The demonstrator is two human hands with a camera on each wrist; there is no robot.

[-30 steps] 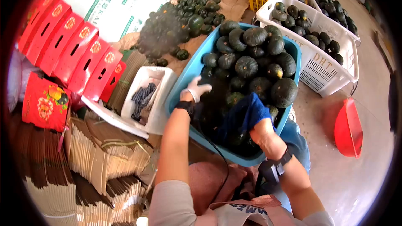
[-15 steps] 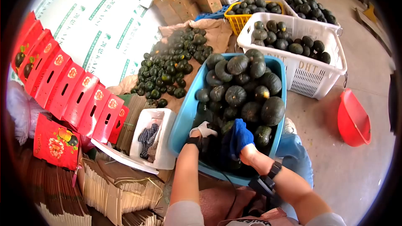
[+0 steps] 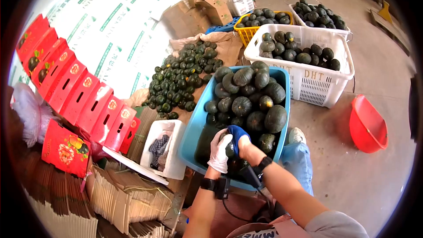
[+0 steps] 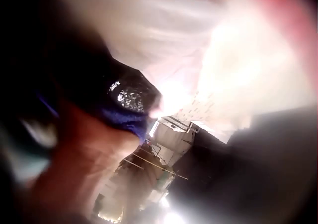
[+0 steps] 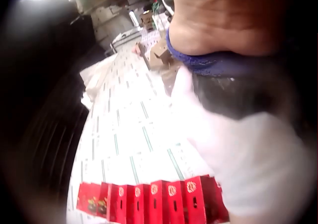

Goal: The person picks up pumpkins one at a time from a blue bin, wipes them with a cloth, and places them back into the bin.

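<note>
In the head view the left hand, in a white glove, grips a dark green squash from its left side. The right hand presses a blue cloth against the same squash from the right. Both hands are over the near part of a blue tub heaped with dark squashes. In the left wrist view the squash shines as if wet, with blue cloth under it. The right wrist view shows the white glove around the squash, below the cloth's edge.
White crates and a yellow crate of squashes stand behind the tub. A red basin lies tilted at the right. Left are a foam box, red cartons and stacked cardboard. More squashes lie on brown sheeting.
The left hand has moved from the tub's left part to the cloth and now grips a squash. The right hand has shifted left with the cloth. The head view has shifted too.
</note>
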